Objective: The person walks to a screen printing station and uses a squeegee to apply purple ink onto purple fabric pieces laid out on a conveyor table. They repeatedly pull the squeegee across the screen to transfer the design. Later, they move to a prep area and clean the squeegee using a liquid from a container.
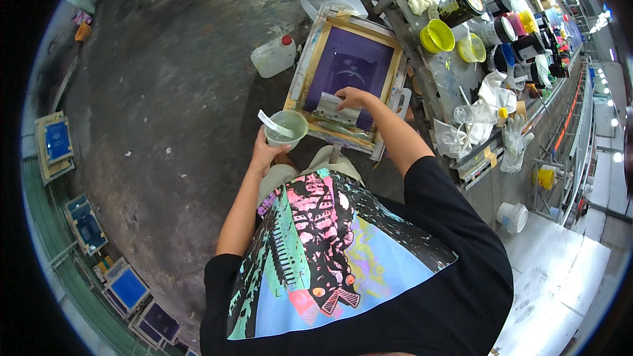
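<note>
My left hand (263,153) is wrapped round a pale translucent tub (298,136). A white flat spatula (269,120) leans in the tub, its top end sticking out past the rim, and greenish matter coats the inside. My right hand (354,97) grips the upper edge of a flat, light-coloured scraper (335,109). That scraper rests near the close end of a screen-printing frame (396,66), over its purple mesh (353,53). A faint pale print shows in the mesh beyond my fingers. A greenish strip (343,126) lies along the frame's near end.
Left of the frame stands a white jerrycan (273,57) with a red cap. On the right, a bench (422,59) carries yellow tubs (437,36), dark jars (461,6), rags and a clear bottle (478,115). More screens (129,288) lean along the left wall.
</note>
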{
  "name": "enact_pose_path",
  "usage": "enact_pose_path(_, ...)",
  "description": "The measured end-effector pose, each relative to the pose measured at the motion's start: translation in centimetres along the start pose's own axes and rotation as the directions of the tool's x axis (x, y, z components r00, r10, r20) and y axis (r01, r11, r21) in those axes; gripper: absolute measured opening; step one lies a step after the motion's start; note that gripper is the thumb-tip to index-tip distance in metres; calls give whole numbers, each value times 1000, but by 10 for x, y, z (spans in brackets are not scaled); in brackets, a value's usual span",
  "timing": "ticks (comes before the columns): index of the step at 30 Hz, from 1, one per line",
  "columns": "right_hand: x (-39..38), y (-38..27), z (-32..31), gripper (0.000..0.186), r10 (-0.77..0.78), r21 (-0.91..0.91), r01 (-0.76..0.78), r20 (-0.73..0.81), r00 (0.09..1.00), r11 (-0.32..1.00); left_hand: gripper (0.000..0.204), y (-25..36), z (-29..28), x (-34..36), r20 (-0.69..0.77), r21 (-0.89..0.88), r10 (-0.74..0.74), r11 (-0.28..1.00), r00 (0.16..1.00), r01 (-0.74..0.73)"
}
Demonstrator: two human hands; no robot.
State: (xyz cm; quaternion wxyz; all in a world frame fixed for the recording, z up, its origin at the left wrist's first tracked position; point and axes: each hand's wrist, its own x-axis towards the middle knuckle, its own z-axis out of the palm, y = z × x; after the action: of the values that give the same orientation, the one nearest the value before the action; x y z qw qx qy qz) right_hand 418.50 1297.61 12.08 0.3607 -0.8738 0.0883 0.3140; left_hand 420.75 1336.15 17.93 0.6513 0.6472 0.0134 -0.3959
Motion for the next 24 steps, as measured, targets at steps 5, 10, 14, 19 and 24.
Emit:
enact_pose_path(5, 5, 20, -25, 53, 205, 193, -296, 385, 900, 935, 106, -16, -1, 0, 3, 116, 69, 991, 998, -69)
enact_pose_path(10, -49, 12, -60, 42, -5, 707, -294, 388, 922, 643, 111, -13, 10, 21, 23, 285, 96, 953, 995, -99)
enact_pose_path(14, -123, -36, -92, 40, -111, 769, 63, 10, 994, 636, 111, 4, 40, 46, 203, 242, 75, 962, 976, -124)
enact_pose_path(19, -237, -126, -87, 37, -14, 542, 418, -599, 801, 729, 109, 48, 92, 57, 385, 139, 10, 988, 923, -69)
enact_pose_path(24, -293, -181, -43, 40, 122, 253, 284, -905, 407, 925, 107, 110, 125, 42, 440, -195, 172, 976, 881, -94)
